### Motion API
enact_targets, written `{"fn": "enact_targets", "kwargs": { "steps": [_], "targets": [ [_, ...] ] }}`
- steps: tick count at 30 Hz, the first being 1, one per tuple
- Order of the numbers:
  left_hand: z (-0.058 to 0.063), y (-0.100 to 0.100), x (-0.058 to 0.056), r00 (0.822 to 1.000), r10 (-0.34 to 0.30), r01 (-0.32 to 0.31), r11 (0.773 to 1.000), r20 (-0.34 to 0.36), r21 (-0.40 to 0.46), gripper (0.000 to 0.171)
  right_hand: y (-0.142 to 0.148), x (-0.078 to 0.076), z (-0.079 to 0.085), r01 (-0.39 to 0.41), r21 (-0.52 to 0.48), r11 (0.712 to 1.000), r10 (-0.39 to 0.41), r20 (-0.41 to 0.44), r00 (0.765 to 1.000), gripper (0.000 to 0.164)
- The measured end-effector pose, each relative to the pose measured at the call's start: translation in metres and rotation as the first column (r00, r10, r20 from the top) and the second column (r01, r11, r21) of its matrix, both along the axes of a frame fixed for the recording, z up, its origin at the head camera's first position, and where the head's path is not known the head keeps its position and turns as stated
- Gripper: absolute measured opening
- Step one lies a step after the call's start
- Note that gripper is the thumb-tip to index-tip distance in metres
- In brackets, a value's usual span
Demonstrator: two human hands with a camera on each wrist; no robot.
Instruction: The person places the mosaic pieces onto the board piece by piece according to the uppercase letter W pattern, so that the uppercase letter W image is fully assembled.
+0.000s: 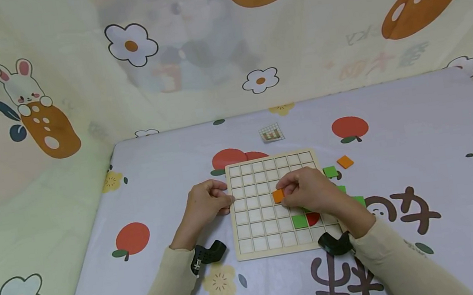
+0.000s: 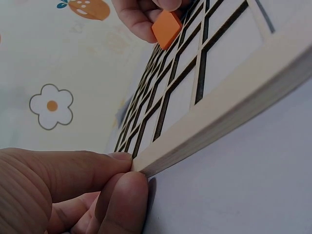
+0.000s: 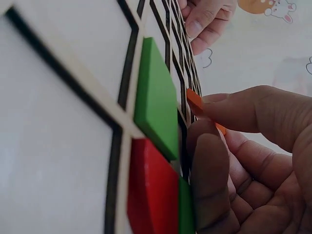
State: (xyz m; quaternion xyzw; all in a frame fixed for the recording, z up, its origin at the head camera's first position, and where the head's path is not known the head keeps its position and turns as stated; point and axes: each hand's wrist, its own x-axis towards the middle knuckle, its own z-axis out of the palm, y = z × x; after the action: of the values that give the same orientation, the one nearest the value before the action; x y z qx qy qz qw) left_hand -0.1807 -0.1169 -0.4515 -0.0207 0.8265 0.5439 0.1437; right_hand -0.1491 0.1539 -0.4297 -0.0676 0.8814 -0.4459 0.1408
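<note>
A pale wooden grid board (image 1: pixel 259 254) with square cells lies on the table. At its left edge, my left hand (image 1: pixel 206 202) pinches the frame between thumb and finger, as the left wrist view shows close up. My right hand (image 1: pixel 311 192) holds an orange square tile (image 1: pixel 278 196) by its edge over the middle cells; in the left wrist view the orange tile (image 2: pixel 166 30) is tilted. A green tile (image 1: pixel 299 221) and a red piece with a curved edge (image 1: pixel 312 218) sit side by side in the lower cells. Another green tile (image 3: pixel 184 204) is partly hidden behind the red piece (image 3: pixel 151 190).
Right of the board lie a loose orange tile (image 1: pixel 345 162) and several green tiles, among them one near its upper right (image 1: pixel 330 172) and one partly behind the right wrist (image 1: pixel 358 199). A small printed grid card (image 1: pixel 271 133) lies beyond the board.
</note>
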Motion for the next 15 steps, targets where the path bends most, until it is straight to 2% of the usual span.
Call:
{"fn": "enact_targets", "kwargs": {
  "steps": [15],
  "targets": [
    [-0.0014,-0.0015,-0.001,1.0,-0.005,0.005,1.0,0.009,0.014,0.029,-0.0021,-0.0002,-0.0004,-0.008,0.038,0.999,0.008,-0.007,1.0,0.021]
  ]
}}
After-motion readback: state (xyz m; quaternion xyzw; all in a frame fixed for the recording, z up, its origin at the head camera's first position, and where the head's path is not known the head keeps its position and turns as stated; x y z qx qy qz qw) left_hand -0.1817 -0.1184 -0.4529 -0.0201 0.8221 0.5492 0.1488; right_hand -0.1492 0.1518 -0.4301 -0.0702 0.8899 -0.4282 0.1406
